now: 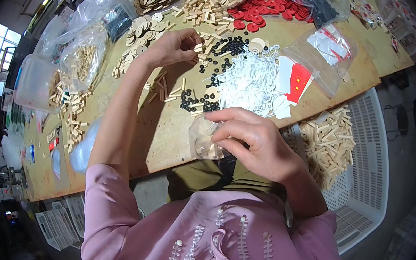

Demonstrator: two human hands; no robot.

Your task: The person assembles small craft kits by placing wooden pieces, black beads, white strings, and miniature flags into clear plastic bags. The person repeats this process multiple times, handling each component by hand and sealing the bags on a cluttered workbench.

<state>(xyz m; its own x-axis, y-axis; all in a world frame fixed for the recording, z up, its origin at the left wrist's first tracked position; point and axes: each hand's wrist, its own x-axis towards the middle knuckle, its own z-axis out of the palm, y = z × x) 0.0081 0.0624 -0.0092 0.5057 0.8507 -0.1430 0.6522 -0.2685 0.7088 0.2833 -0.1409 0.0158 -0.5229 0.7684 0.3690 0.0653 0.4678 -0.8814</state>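
My left hand [174,49] reaches over the table, its fingers curled round a small pale wooden block [199,48] at the edge of the block pile. Near the table's front edge, my right hand [256,138] pinches a small clear plastic bag [201,142]. Some wooden pieces show through the bag; the rest of its contents is hard to make out. Between the hands lie black rings [190,102] and a few thin wooden sticks [161,87]. A heap of white strings [250,78] lies just beyond my right hand.
Wooden discs [139,36] and red discs [256,14] are piled farther back. Red cards with yellow stars [297,84] lie right of the strings, beside a clear bag [316,55]. A white plastic basket [372,166] with wooden blocks stands at the right; a clear tub [34,82] sits left.
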